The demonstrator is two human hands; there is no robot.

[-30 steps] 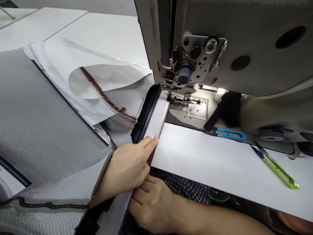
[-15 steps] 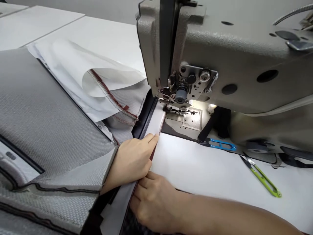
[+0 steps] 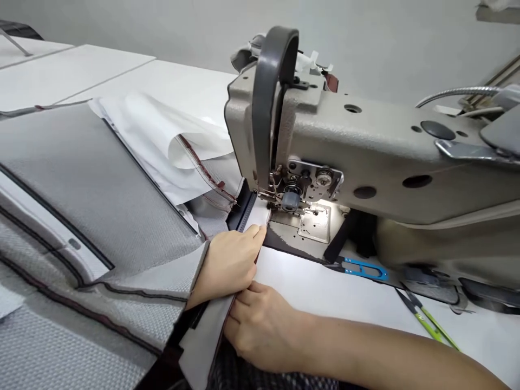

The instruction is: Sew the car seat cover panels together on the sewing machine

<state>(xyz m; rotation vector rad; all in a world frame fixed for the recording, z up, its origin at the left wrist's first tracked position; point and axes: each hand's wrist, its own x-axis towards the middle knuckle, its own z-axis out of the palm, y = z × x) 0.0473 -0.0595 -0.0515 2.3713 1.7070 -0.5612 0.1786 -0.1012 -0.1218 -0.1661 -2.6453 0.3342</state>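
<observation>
My left hand (image 3: 227, 265) is closed on a layered fabric strip (image 3: 209, 338), white to pale grey with a dark red edge, its fingertips just in front of the presser foot. The strip's far end runs beneath the foot of the sewing machine (image 3: 345, 146), where a lamp lights the metal plate (image 3: 315, 223). My right hand (image 3: 266, 327) pinches the same strip's edge, closer to my body and partly below the left. Grey woven fabric (image 3: 134, 206) lies over my left forearm. A dark ridged strip (image 3: 244, 214) runs beside the white piece.
Blue thread snips (image 3: 365, 269) and green thread snips (image 3: 430, 319) lie right of the hands on the white table (image 3: 317, 281). A white sheet (image 3: 158, 146) curls over the grey fabric, left of the machine head. Black material (image 3: 357, 233) sits under the machine arm.
The head view has tilted up, showing more of the machine's top and the wall. Both hands have moved closer to the presser foot with the strip, still gripping it.
</observation>
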